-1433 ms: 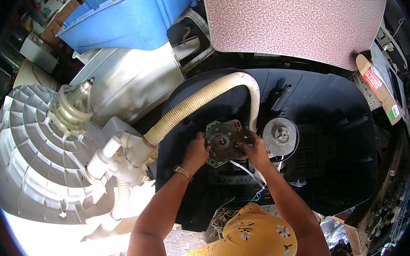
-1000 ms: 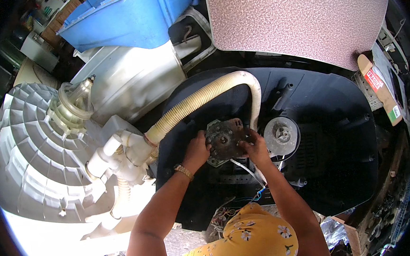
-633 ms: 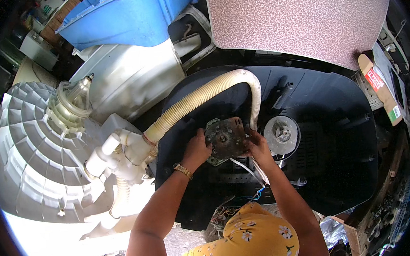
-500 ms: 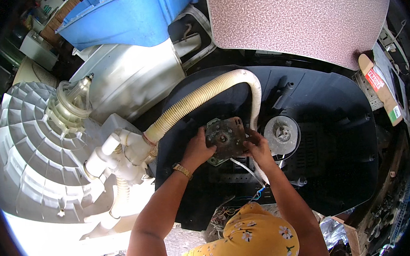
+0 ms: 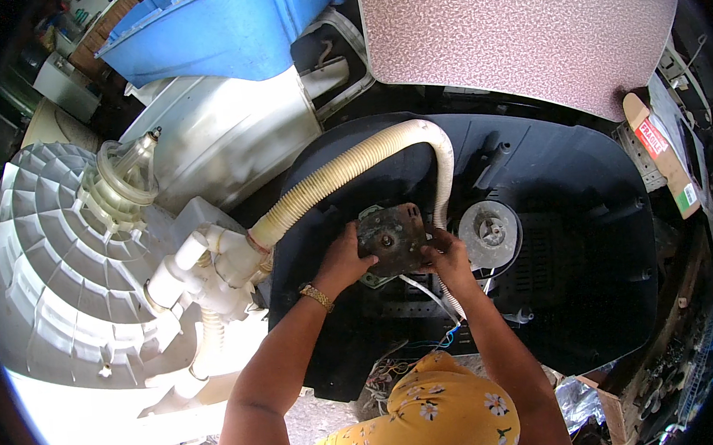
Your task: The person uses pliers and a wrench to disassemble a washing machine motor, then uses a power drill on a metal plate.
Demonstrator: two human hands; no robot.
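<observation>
Between my two hands is a dark, greasy, square metal motor plate [image 5: 393, 242] with a small shaft at its centre. My left hand [image 5: 344, 259] grips its left edge, thumb on top. On the right edge my right hand [image 5: 448, 257] holds it the same way. What sits under the plate is mostly hidden; a pale greenish bracket edge shows around it. The plate is inside a black plastic washing machine base [image 5: 576, 290]. To the right stands a round grey motor [image 5: 490, 235] with a small hub. A ribbed cream hose [image 5: 353, 175] arches over from the left and passes behind my right hand.
At left lies a white washing machine tub [image 5: 54, 268] with a white drain valve [image 5: 211, 270]. Blue and yellow wires [image 5: 443, 337] lie near my knee. Behind are a blue plastic tub [image 5: 203, 39], a white panel [image 5: 226, 136] and a pink patterned board [image 5: 517, 38]. Cardboard [image 5: 662, 156] leans at right.
Almost nothing differs. Both hands keep their hold on the motor plate, which stays in the same place.
</observation>
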